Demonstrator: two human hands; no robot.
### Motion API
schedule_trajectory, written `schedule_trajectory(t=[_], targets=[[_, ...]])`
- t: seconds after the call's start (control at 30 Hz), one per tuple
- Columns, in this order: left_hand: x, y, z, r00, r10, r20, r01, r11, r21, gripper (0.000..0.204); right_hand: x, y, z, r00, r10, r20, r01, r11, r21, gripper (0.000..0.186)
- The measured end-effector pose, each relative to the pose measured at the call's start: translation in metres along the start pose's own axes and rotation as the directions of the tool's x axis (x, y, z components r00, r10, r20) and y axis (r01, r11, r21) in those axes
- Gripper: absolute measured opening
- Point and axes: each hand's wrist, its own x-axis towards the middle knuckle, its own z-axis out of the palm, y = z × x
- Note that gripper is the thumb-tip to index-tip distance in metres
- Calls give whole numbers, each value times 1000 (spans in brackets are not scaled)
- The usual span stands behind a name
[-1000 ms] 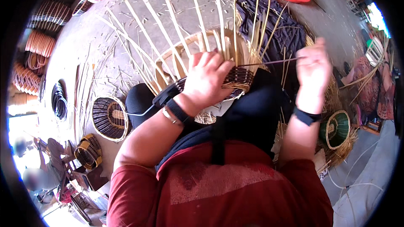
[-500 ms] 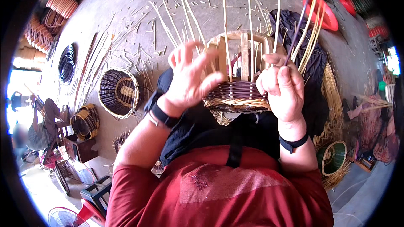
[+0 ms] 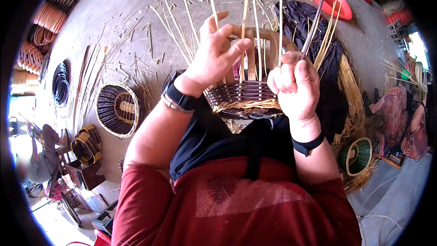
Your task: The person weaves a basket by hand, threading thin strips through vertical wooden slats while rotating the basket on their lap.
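Observation:
A partly woven basket [image 3: 243, 92] stands in front of my lap, with dark purple rows above a pale braided band. Thin pale stakes [image 3: 258, 32] rise from its wall. My left hand [image 3: 218, 53] is over the basket's left side, thumb and index finger closing on one pale stake [image 3: 246, 9]. Closed at the basket's right side, my right hand [image 3: 297, 84] grips a dark purple rod [image 3: 317, 13] that sticks up past the knuckles. Its lower end is hidden by the fingers. A wooden frame piece [image 3: 251, 64] shows behind the stakes.
Left on the floor lie a dark basket with a pale rim [image 3: 136, 109], a coil of dark rods [image 3: 60, 84] and loose pale strips [image 3: 93, 77]. A red basin [image 3: 332, 0] lies far right, a green basket [image 3: 357, 157] near right. Another person [image 3: 396, 114] sits at the right.
My left hand has moved from open and blurred, up and rightward relative to the basket, onto a pale stake. My right hand keeps hold of the dark rod. The whole view has shifted slightly.

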Motion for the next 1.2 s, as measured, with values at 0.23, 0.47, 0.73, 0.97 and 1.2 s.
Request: schedule_trajectory(t=[0.23, 0.47, 0.73, 0.97, 1.2], targets=[[-15, 35, 12, 691, -702, -173, -9, 231, -973, 12, 1, 1, -5, 999, -22, 35, 19, 996, 83, 41], [-18, 11, 5, 943, -199, -268, 222, 973, 60, 51, -2, -19, -14, 999, 31, -25, -31, 1000, 7, 38], [-70, 110, 35, 988, -24, 151, -35, 926, 376, 85, 33, -57, -28, 912, 42, -408, -247, 850, -466, 31], [-46, 106, 45, 982, -52, 183, -42, 878, 477, 87, 124, 7, -44, 996, -94, 6, -18, -246, -969, 66], [-44, 101, 39, 983, -46, 177, -36, 901, 432, 73, -23, -75, -83, 960, 94, -265, -118, 990, -77, 55]])
